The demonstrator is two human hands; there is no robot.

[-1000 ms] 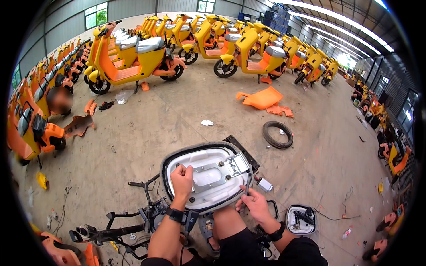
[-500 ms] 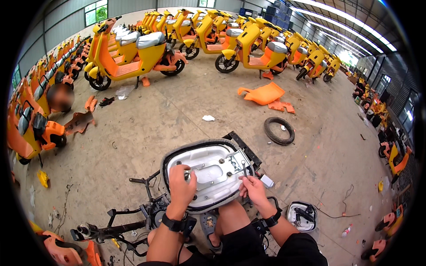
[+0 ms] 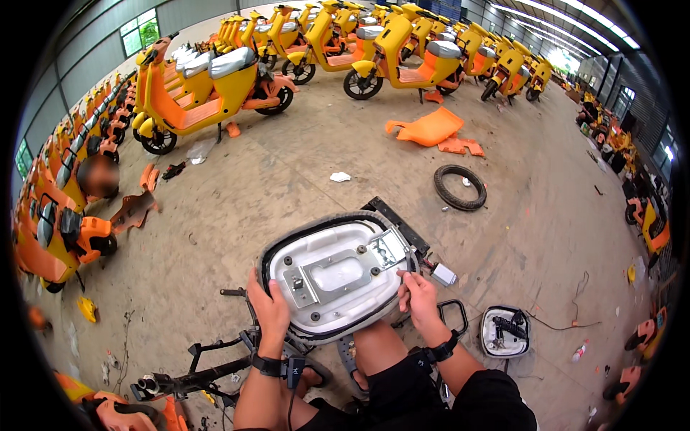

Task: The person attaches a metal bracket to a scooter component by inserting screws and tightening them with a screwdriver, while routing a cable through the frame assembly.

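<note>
An upturned scooter seat (image 3: 338,276) rests on the person's knee (image 3: 374,337), its pale underside facing up with a metal bracket (image 3: 334,273) bolted across the middle. The left hand (image 3: 269,309) clasps the seat's near left rim, fingers (image 3: 253,281) curled over the black edge trim. The right hand (image 3: 417,291) is at the right rim, fingers pinched around a small tool or fastener by the hinge plate (image 3: 389,248); what exactly they grasp is too small to tell.

The seat's far edge overhangs a black frame rail (image 3: 399,223) lying on the floor, with a small grey box (image 3: 443,274) just beside its right end. Below the left hand lies a stripped scooter frame (image 3: 208,359), close against the person's leg. To the right, a second, smaller seat base (image 3: 504,332) sits on the floor, near but apart from the right wrist.

Ahead of the seat the concrete floor (image 3: 287,187) is open, dusty and stained, with only a scrap of white paper (image 3: 339,177), a loose tyre (image 3: 460,187) and orange body panels (image 3: 431,129) farther off. Rows of yellow and orange scooters (image 3: 208,93) line the far and left sides of a large hall, and another person (image 3: 97,176) is among those at the left.
</note>
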